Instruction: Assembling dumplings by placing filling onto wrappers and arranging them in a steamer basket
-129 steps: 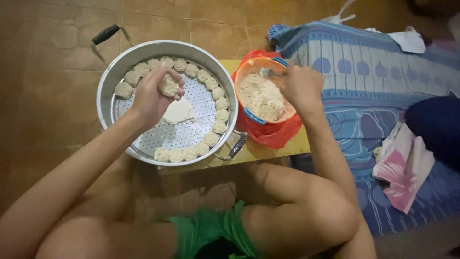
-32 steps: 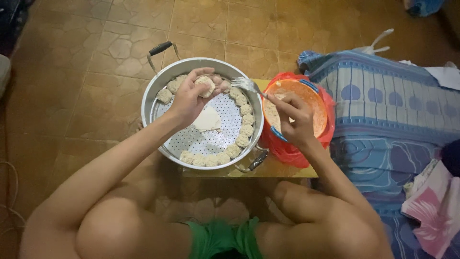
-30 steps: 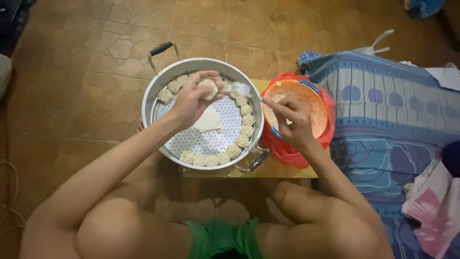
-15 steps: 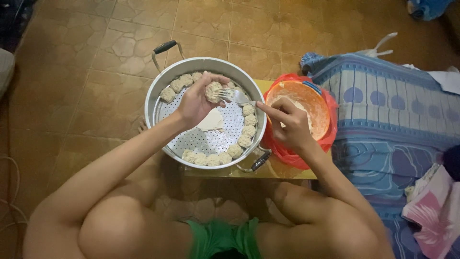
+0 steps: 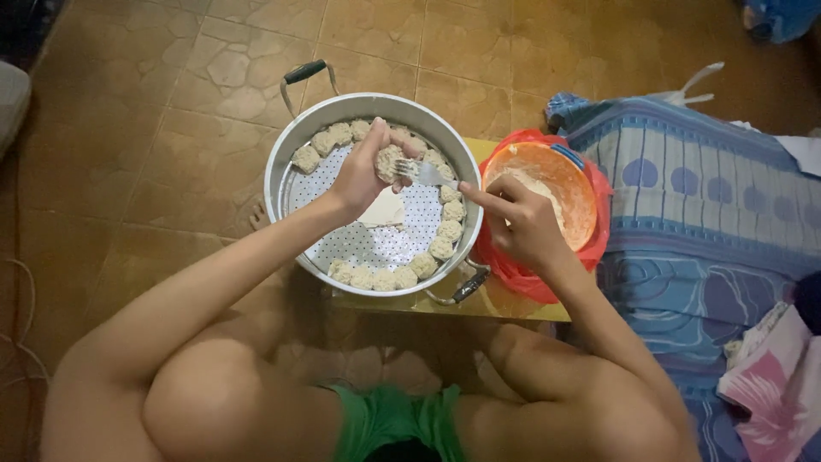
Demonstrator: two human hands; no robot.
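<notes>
**Fork tines against the dumpling held over the steamer tray**

Your left hand is cupped around a pale, lumpy filled dumpling, fingers curled about its sides, and you hold it just above the perforated floor of the round metal steamer pan. Your right hand is clenched on the handle of a metal fork, whose tines touch the top of that dumpling.

A ring of finished dumplings lines the pan's wall, with a gap on the left side. A flat pale wrapper lies on the tray below your left hand. The orange plastic bowl of filling sits in a red plastic bag just to the right of the pan, both on a low yellow table.

Watch the pressure: push too hard with the tines and the thin skin could tear or the filling could squeeze out between your fingers. The pan's lower handle overhangs the table edge near your knee, so a nudge there might shift the whole tray. Your right wrist also hangs close to the bowl's rim; a careless swing back could tip it.
</notes>
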